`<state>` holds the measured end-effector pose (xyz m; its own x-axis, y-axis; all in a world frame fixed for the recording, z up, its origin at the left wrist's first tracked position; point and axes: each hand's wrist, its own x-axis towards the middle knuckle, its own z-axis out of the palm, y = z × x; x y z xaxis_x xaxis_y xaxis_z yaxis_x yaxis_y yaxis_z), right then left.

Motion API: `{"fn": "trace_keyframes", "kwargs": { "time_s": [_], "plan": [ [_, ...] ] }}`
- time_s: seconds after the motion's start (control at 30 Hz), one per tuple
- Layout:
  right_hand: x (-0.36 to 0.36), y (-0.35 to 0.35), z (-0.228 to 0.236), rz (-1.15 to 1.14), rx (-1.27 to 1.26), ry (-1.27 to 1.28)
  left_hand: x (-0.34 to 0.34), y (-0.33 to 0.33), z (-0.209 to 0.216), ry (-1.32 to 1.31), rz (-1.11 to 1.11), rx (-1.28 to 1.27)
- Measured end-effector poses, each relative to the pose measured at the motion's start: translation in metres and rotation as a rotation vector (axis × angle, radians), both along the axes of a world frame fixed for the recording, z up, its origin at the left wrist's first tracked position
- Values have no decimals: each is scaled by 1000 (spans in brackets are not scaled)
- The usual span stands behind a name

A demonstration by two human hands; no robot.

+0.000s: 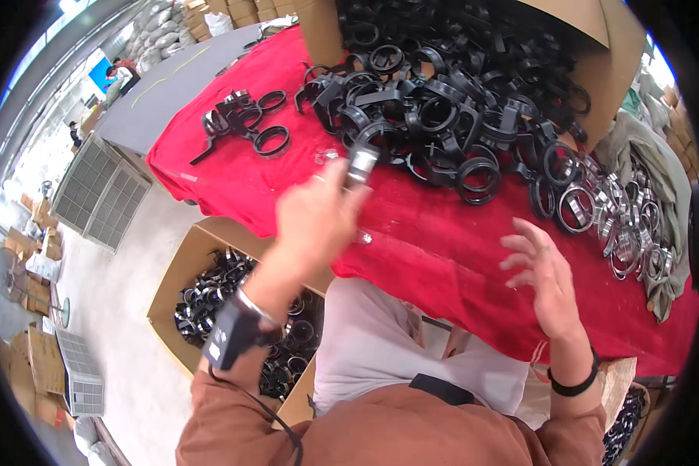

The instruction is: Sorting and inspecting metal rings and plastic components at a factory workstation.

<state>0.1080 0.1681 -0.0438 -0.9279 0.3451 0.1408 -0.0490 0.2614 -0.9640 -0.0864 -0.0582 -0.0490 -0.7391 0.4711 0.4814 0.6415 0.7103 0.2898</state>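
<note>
My left hand (317, 213) is closed around a small black piece with a shiny silver face (361, 165), blurred, so its exact kind is unclear. It hovers above the red cloth (443, 241), at the near edge of a big pile of black ring-shaped parts (435, 109). Held over the cloth on the right, my right hand (547, 276) has its fingers apart and nothing in them. Shiny silver rings (625, 213) lie heaped beyond it at the far right. A small group of black rings with arms (248, 124) rests on the cloth at the left.
A tipped cardboard box (610, 70) stands behind the pile. Below the table's edge, left of my lap, an open carton (171, 303) holds many black and silver rings. Grey cloth (656, 194) lies at the right. A grey table (186, 85) adjoins at far left.
</note>
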Motion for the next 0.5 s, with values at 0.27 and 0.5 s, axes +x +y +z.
{"fn": "trace_keyframes", "kwargs": {
  "time_s": [0.27, 0.5],
  "plan": [
    [23, -3, 14, 56, 9, -155, -183, -71, -49, 547, 19, -502],
    [41, 11, 112, 420, 23, 505, -199, -36, -29, 531, 46, -320]
  ]
}}
